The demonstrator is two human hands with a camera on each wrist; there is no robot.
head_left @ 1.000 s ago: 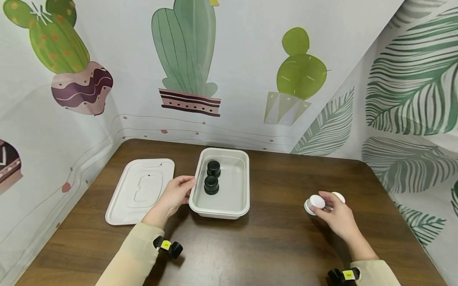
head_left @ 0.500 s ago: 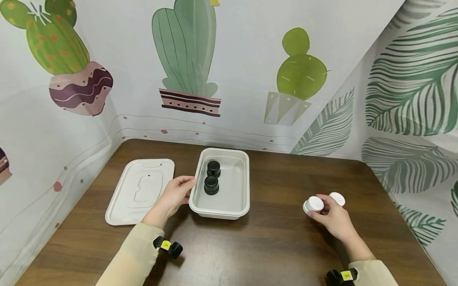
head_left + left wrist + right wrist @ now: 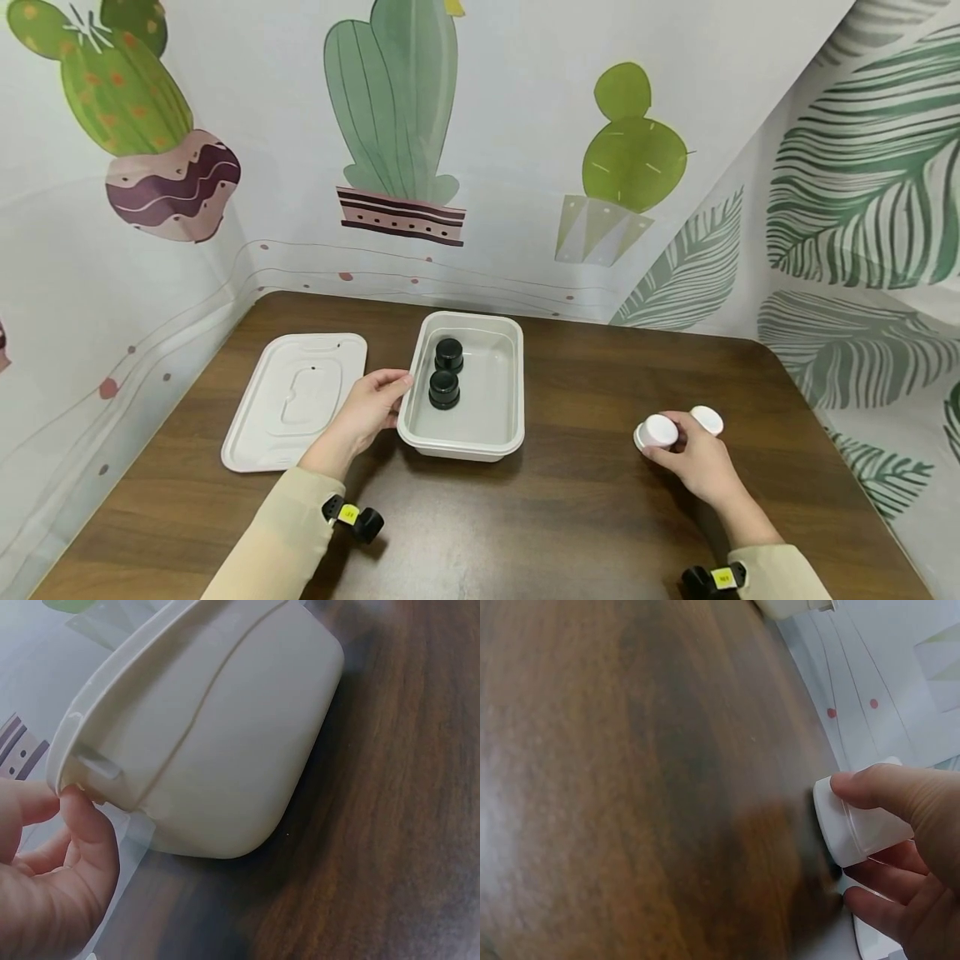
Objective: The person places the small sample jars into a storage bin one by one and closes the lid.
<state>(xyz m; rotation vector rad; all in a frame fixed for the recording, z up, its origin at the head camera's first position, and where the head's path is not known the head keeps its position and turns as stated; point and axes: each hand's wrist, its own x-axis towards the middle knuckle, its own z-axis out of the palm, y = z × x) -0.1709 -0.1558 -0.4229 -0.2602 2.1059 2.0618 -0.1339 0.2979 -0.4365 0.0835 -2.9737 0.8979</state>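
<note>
My left hand (image 3: 369,408) pinches the left rim of a pale plastic box (image 3: 491,446) between thumb and fingers; the left wrist view shows the thumb and a fingertip at the box's rim (image 3: 71,742). Inside the box, along its left side, two small black round pieces (image 3: 444,389) with wider bases stand one behind the other. At the right of the table my right hand (image 3: 702,461) grips a small white round container (image 3: 660,431), wider at its base, with thumb and fingers around its side (image 3: 838,825). A second white container (image 3: 707,420) stands just behind that hand, partly hidden.
A flat white lid (image 3: 292,400) lies on the brown wooden table (image 3: 570,500), left of the box and close to my left wrist. A cloth printed with cacti and leaves (image 3: 517,150) hangs along the table's back and sides.
My right hand has shifted slightly left with the white container, and more of the second white container shows behind it. The left hand and the box stay where they were.
</note>
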